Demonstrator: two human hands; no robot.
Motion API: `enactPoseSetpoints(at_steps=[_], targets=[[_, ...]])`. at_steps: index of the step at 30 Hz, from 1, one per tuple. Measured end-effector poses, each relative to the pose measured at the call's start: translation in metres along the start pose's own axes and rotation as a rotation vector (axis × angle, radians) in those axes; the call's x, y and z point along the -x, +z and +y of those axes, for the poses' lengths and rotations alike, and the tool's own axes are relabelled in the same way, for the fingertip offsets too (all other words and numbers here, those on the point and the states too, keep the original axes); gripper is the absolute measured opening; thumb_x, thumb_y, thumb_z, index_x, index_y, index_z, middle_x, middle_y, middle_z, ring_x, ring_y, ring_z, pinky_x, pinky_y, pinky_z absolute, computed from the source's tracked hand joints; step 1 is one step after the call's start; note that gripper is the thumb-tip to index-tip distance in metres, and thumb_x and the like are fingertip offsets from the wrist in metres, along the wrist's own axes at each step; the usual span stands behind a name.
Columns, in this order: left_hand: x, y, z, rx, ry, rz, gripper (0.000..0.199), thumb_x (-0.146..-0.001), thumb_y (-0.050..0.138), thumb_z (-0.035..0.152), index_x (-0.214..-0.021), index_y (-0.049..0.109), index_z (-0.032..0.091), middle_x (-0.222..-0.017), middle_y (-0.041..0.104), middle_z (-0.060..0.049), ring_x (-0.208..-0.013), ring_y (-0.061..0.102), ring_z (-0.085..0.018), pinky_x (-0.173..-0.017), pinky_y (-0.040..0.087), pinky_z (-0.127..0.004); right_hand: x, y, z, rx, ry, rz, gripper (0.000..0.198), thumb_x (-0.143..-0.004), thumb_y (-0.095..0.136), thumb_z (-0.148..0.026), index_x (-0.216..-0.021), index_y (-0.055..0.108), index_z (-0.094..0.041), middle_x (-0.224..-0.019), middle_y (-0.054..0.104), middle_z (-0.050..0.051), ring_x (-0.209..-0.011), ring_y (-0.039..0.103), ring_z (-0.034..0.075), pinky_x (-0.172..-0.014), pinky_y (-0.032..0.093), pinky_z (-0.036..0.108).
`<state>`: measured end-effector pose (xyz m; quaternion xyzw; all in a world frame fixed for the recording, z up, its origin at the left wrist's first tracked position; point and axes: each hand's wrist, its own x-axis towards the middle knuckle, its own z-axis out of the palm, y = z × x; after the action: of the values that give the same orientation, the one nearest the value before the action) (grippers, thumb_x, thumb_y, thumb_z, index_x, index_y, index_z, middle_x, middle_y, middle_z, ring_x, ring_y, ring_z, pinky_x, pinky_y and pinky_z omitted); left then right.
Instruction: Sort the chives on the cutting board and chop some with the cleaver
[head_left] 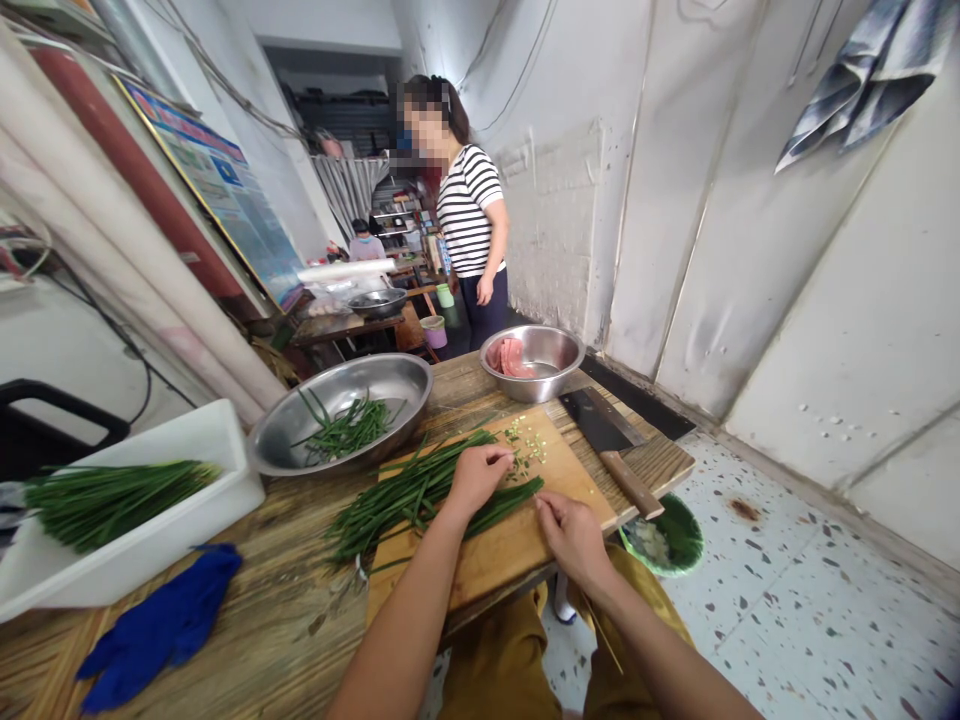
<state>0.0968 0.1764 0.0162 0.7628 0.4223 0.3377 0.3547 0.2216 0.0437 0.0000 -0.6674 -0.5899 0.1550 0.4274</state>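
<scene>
Long green chives lie across a wooden cutting board, their trimmed ends toward the right. My left hand is over the chives, its thumb and fingertips pinched together beside the ends; what is between them is too small to tell. My right hand is closed at the board's front edge, fingertips near the ends of a smaller bunch; anything inside it is hidden. Small pale cut bits are scattered on the board. A cleaver lies flat at the right, its wooden handle pointing toward me.
A steel bowl with some chives stands behind the board, and another steel bowl holds pink pieces. At left are a white tub of chives and a blue glove. A green-lined bin sits below. A person stands beyond.
</scene>
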Motion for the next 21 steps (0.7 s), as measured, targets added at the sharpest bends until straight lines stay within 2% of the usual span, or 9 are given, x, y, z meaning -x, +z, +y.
enactPoseSetpoints(at_steps=[5, 21], targets=[[0.0005, -0.0010, 0.0014, -0.007, 0.003, 0.018, 0.018, -0.072, 0.054, 0.024, -0.067, 0.070, 0.018, -0.072, 0.071, -0.002, -0.071, 0.064, -0.017, -0.068, 0.046, -0.025, 0.0011, 0.0004, 0.0013, -0.004, -0.007, 0.004, 0.030, -0.087, 0.039, -0.023, -0.089, 0.069, -0.019, -0.079, 0.072, 0.004, -0.073, 0.066, 0.018, -0.068, 0.047, 0.024], [0.0011, -0.0014, 0.0051, -0.014, -0.001, -0.030, 0.019, -0.073, 0.054, 0.025, -0.066, 0.070, 0.017, -0.071, 0.071, -0.003, -0.069, 0.064, -0.018, -0.069, 0.046, -0.026, 0.0007, -0.0010, -0.0002, -0.011, -0.010, -0.005, 0.031, -0.087, 0.039, -0.023, -0.088, 0.069, -0.019, -0.074, 0.071, 0.004, -0.072, 0.066, 0.018, -0.067, 0.046, 0.022]])
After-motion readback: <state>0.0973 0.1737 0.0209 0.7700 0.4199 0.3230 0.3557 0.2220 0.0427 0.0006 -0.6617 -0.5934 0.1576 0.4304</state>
